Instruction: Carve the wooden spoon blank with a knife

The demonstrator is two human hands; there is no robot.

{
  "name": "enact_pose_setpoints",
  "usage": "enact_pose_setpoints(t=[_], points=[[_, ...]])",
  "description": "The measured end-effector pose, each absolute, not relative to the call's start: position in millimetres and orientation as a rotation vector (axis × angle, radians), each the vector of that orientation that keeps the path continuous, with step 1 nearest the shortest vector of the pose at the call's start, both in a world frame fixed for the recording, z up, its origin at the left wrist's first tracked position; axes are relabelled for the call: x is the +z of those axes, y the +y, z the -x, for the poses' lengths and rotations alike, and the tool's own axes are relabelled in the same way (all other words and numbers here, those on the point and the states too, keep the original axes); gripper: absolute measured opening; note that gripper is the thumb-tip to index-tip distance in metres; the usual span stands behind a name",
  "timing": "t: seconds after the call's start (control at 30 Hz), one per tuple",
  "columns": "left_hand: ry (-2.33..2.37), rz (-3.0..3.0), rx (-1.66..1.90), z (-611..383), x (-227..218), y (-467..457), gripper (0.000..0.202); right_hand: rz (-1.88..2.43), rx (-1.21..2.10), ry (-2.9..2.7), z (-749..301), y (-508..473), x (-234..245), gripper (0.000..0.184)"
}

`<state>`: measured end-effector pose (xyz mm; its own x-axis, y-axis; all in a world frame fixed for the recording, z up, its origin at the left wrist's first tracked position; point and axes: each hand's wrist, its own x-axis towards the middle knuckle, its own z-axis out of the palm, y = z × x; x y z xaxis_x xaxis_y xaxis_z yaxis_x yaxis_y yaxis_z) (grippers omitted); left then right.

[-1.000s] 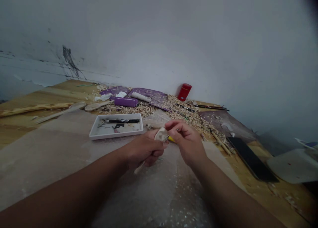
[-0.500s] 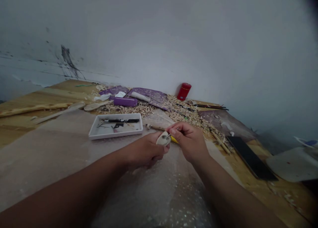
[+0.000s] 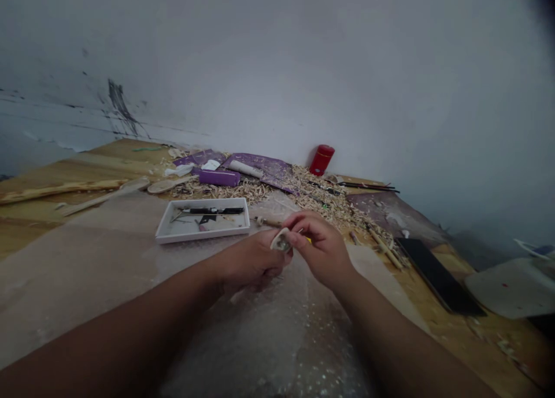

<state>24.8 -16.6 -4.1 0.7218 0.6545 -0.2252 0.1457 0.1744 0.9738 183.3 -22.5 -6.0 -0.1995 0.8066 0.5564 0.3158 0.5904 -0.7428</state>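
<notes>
My left hand (image 3: 249,262) grips a pale carved wooden spoon bowl (image 3: 281,241), and its handle is mostly hidden below my fist. My right hand (image 3: 321,250) pinches a slim carving tool with a yellow grip (image 3: 308,240), its thin metal tip at the bowl's upper edge. Behind my fingers shows a thin wooden shaft (image 3: 267,222). I cannot tell whether it belongs to that tool.
A white tray (image 3: 203,236) holds a black-handled knife (image 3: 212,210). Wood shavings (image 3: 325,200) spread behind it, around a purple case (image 3: 219,177) and a red canister (image 3: 321,159). Carved spoons (image 3: 162,186) lie to the left, a black slab (image 3: 437,276) to the right, and a wall behind.
My hands have drawn closer together, and the spoon bowl has turned so that less of it shows between them. The yellow grip is now mostly behind my right fingers.
</notes>
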Motion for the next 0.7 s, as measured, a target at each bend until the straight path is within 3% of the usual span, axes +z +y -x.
enact_pose_setpoints(t=[0.1,0.2,0.33,0.5,0.7], points=[[0.762,-1.436,0.386,-26.0,-2.7,-17.4,0.018,0.926,0.314,-1.903,-181.0,-25.6,-6.4,0.007],[0.789,-1.473,0.323,-26.5,0.1,-18.5,0.021,1.010,0.280,-1.906,-181.5,-28.7,-4.6,0.006],[0.747,-1.462,0.307,-26.0,0.6,-19.1,0.019,1.158,0.558,-1.705,-182.9,-30.3,-4.3,0.008],[0.692,-1.431,0.290,-25.7,-2.0,-19.4,0.012,1.043,0.985,-1.368,-180.8,-27.2,-10.8,0.015],[0.662,-1.411,0.253,-24.1,-0.1,-21.3,0.011,0.977,1.242,-1.138,-175.5,-30.2,-6.7,0.017]])
